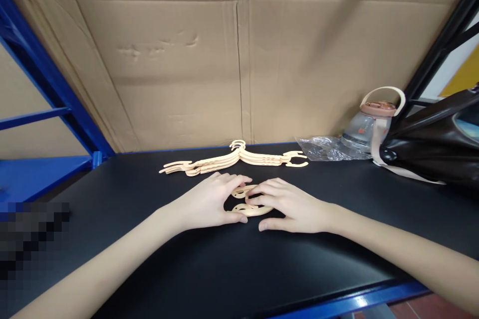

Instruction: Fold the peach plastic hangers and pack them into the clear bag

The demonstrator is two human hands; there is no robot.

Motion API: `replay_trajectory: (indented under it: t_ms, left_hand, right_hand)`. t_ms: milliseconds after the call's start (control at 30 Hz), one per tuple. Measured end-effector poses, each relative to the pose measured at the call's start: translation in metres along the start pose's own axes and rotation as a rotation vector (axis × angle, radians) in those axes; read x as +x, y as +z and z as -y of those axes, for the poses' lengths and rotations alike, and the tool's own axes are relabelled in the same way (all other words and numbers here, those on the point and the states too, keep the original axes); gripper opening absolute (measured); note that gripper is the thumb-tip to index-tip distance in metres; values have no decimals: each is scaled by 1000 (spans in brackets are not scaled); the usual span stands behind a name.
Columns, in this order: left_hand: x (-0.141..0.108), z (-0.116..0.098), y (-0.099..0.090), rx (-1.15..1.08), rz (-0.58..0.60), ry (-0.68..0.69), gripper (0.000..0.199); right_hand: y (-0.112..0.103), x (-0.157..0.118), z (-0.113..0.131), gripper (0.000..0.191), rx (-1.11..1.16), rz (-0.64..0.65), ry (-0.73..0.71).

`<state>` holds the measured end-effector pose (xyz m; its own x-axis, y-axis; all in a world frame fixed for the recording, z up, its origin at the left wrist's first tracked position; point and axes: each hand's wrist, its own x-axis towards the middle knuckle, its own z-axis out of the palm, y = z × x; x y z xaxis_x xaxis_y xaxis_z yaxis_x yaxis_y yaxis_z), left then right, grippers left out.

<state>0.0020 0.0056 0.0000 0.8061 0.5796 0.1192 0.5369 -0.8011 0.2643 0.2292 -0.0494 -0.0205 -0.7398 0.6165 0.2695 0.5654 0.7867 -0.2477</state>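
A cream plastic folding hanger [255,211] lies folded on the black table in front of me, partly covered by my fingers. My left hand [209,202] curves around its left end, fingers on the far side and thumb along the near side. My right hand [290,204] reaches over its right part, with bent fingertips on the inner pieces and the thumb resting near the tabletop. Just beyond my hands, several matching hangers [220,162] lie spread and stacked together, hooks pointing away from me.
A cardboard wall [172,60] rises behind the black table [209,279]. At the back right are a crumpled clear plastic bag [324,148], a clear bottle [361,129] with a strap, and a dark bag [430,134]. Blue frame posts [56,70] stand left.
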Motion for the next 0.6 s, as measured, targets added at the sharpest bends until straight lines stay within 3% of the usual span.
replay_trajectory:
  t_ms: [333, 600]
  left_hand:
    - [0, -11, -7, 77, 23, 25, 34]
    - [0, -6, -4, 79, 40, 48, 24]
  right_hand:
    - [0, -1, -1, 48, -11, 15, 0]
    - [0, -2, -2, 49, -11, 34, 6]
